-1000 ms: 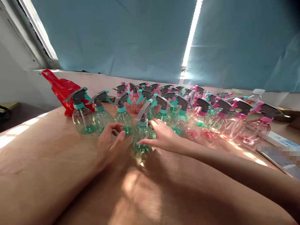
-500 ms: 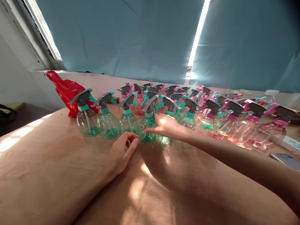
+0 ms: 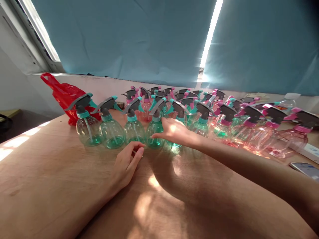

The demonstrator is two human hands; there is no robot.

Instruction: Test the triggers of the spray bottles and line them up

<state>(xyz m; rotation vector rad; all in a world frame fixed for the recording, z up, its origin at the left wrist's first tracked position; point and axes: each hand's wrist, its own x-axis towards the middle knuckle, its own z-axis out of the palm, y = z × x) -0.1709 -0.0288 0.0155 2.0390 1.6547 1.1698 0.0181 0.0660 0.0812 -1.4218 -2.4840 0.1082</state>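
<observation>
My right hand (image 3: 175,131) is closed around the side of a green spray bottle (image 3: 156,141) with a grey and teal trigger head. Its thumb lies across the front of the bottle, while the other fingers are partly hidden behind. The bottle stands upright on the table. My left hand (image 3: 129,161) rests on the wood just in front, fingers loosely curled and the thumb slightly apart, with nothing seen in it. Left of the held bottle stand three similar bottles: a near one (image 3: 134,131), a middle one (image 3: 112,132) and an outer one (image 3: 88,131).
More green and pink bottles crowd the back and right, including a pink bottle (image 3: 294,141). A red plastic bag (image 3: 66,94) sits at the back left. A phone (image 3: 305,170) lies at the right edge of the wooden table (image 3: 62,186). Blue curtains (image 3: 129,39) hang behind.
The view has shifted slightly, so the left bottles and bag appear a little further left. Both hands keep nearly the same pose, the right one still on the same spray bottle.
</observation>
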